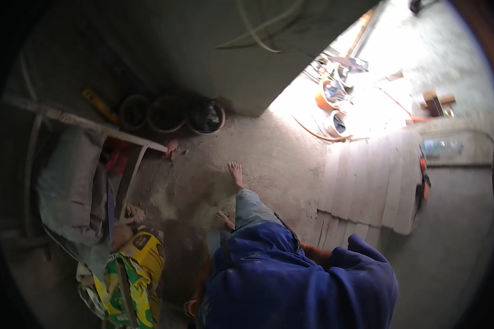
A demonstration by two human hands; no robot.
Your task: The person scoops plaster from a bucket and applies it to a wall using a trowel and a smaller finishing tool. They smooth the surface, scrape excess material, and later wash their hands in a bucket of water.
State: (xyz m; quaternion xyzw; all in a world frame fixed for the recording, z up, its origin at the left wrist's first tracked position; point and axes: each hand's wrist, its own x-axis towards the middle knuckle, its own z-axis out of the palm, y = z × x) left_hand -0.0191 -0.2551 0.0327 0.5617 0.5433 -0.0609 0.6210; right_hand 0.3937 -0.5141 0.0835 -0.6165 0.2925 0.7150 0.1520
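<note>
My left arm hangs along my left side, and my left hand point(191, 308) is barely visible at the lower edge, its fingers too dark to make out. Nearest to it lie yellow, green and white printed sacks point(140, 263). On the other side, my right hand point(308, 251) is close against my hip, mostly covered by the blue top point(274, 274); whether it grips anything does not show. Beyond that hip lies a layer of pale flat planks or strips point(368, 181). My bare feet point(235, 174) stand on the dusty floor point(280, 142), one ahead of the other.
A metal frame point(93, 123) with a grey sheet point(74, 181) over it stands left. Dark buckets point(166, 114) line the wall. In bright light at far right are an orange bucket point(326, 93), a pale bucket point(336, 124) and a hose point(315, 131). A plastic bottle point(442, 147) lies right.
</note>
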